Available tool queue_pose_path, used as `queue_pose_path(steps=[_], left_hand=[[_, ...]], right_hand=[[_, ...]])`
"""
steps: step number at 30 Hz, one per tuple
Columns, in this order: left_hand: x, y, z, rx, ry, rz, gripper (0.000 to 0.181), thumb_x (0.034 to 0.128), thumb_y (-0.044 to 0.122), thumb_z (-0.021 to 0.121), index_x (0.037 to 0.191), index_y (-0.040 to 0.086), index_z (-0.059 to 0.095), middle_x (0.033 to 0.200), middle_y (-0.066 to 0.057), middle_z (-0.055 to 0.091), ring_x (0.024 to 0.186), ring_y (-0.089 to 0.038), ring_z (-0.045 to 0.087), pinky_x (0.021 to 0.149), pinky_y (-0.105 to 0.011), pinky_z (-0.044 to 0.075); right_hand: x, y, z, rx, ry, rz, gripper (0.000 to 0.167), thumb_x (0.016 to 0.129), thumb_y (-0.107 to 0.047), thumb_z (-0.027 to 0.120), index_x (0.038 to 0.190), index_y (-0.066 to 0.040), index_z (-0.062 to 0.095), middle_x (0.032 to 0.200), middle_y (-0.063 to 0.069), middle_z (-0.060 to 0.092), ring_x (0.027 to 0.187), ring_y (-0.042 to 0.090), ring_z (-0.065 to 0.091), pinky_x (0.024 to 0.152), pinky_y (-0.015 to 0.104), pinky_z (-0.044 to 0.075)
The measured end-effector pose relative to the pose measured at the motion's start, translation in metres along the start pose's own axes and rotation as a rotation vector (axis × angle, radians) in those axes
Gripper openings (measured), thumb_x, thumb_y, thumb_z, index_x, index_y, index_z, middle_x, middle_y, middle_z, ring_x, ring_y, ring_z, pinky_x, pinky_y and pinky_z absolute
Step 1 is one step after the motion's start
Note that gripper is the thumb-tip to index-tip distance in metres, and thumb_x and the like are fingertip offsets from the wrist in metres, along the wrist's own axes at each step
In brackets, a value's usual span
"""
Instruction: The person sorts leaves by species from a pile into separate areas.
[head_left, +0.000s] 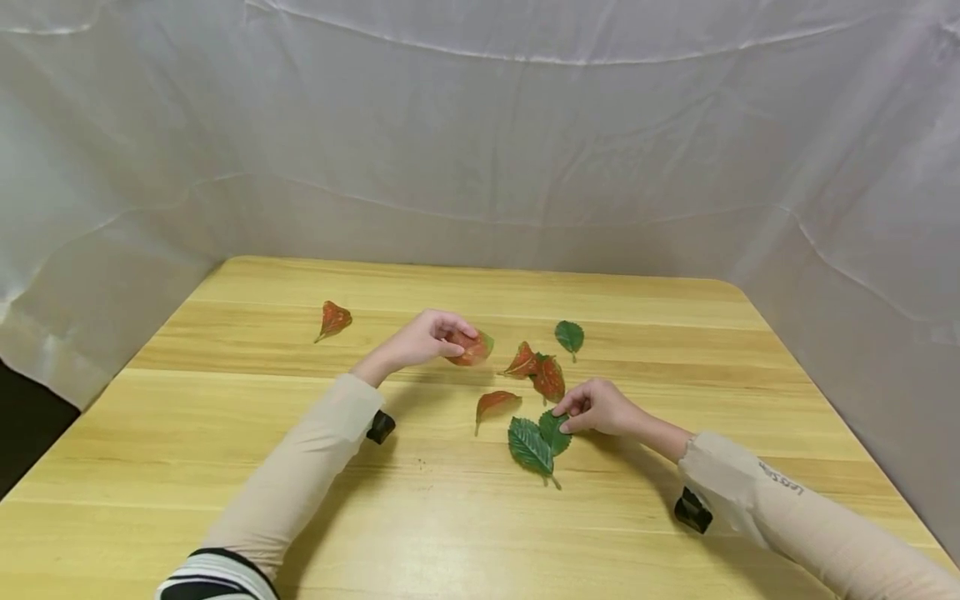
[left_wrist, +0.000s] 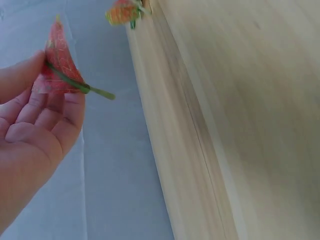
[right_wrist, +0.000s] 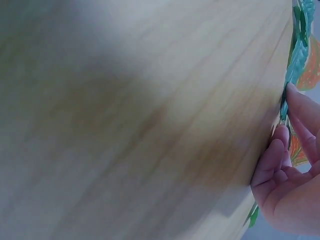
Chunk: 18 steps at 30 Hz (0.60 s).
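My left hand (head_left: pixel 435 337) pinches a red leaf (head_left: pixel 472 348) with a green edge above the table; in the left wrist view that leaf (left_wrist: pixel 61 65) shows its green stem. Lower and to the right, my right hand (head_left: pixel 600 407) has thumb and fingers on the edge of a green leaf (head_left: pixel 553 432), which lies against another green leaf (head_left: pixel 529 447). In the right wrist view the fingertips (right_wrist: pixel 292 92) meet the green leaf's edge at table level. Between the hands lie a curved red leaf (head_left: pixel 497 402) and two red leaves (head_left: pixel 549 379) close together.
A single red leaf (head_left: pixel 333 319) lies at the far left of the wooden table (head_left: pixel 420 533). One green leaf (head_left: pixel 570 336) lies behind the right hand. Pale cloth (head_left: pixel 480 142) hangs around the table's back and sides.
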<state>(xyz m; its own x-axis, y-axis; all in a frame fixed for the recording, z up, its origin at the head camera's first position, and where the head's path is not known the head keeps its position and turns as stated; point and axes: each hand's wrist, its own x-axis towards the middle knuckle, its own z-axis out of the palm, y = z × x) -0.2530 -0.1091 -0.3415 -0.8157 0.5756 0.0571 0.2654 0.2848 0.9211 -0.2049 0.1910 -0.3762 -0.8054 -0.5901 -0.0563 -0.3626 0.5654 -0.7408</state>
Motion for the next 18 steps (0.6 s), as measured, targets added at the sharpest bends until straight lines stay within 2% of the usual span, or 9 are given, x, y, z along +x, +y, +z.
queue_pose_path(steps=[5, 11, 14, 18], left_hand=[[-0.008, -0.005, -0.012, 0.01, 0.025, -0.042, 0.033, 0.0835, -0.014, 0.048, 0.116, -0.009, 0.054, 0.115, -0.022, 0.055, 0.098, -0.028, 0.055, 0.077, -0.032, 0.047], [-0.017, -0.01, -0.025, 0.016, 0.056, -0.074, 0.036, 0.0847, -0.013, 0.048, 0.12, -0.008, 0.051, 0.117, -0.022, 0.054, 0.099, -0.027, 0.055, 0.077, -0.032, 0.048], [-0.02, -0.014, -0.032, 0.018, 0.094, -0.084, 0.036, 0.0845, -0.013, 0.049, 0.12, -0.008, 0.051, 0.115, -0.023, 0.054, 0.096, -0.027, 0.056, 0.075, -0.03, 0.048], [-0.024, -0.017, -0.041, 0.05, 0.177, -0.094, 0.035, 0.0845, -0.011, 0.051, 0.119, -0.008, 0.052, 0.114, -0.024, 0.054, 0.097, -0.028, 0.054, 0.074, -0.029, 0.047]], right_hand=[[0.0, -0.002, 0.0, -0.009, 0.002, -0.001, 0.018, 0.071, -0.004, 0.073, 0.086, 0.005, 0.068, 0.063, -0.001, 0.053, 0.053, 0.007, 0.039, 0.048, 0.019, 0.032], [-0.001, -0.003, 0.0, -0.007, 0.004, -0.002, 0.019, 0.071, -0.005, 0.073, 0.087, 0.005, 0.068, 0.064, 0.0, 0.054, 0.054, 0.008, 0.039, 0.048, 0.019, 0.032], [-0.001, -0.004, 0.0, -0.007, 0.003, -0.002, 0.019, 0.071, -0.005, 0.074, 0.086, 0.005, 0.068, 0.063, 0.0, 0.053, 0.054, 0.008, 0.039, 0.048, 0.019, 0.032], [0.0, -0.004, 0.0, -0.008, 0.003, 0.001, 0.019, 0.071, -0.004, 0.073, 0.086, 0.005, 0.068, 0.063, 0.0, 0.053, 0.054, 0.007, 0.039, 0.048, 0.019, 0.032]])
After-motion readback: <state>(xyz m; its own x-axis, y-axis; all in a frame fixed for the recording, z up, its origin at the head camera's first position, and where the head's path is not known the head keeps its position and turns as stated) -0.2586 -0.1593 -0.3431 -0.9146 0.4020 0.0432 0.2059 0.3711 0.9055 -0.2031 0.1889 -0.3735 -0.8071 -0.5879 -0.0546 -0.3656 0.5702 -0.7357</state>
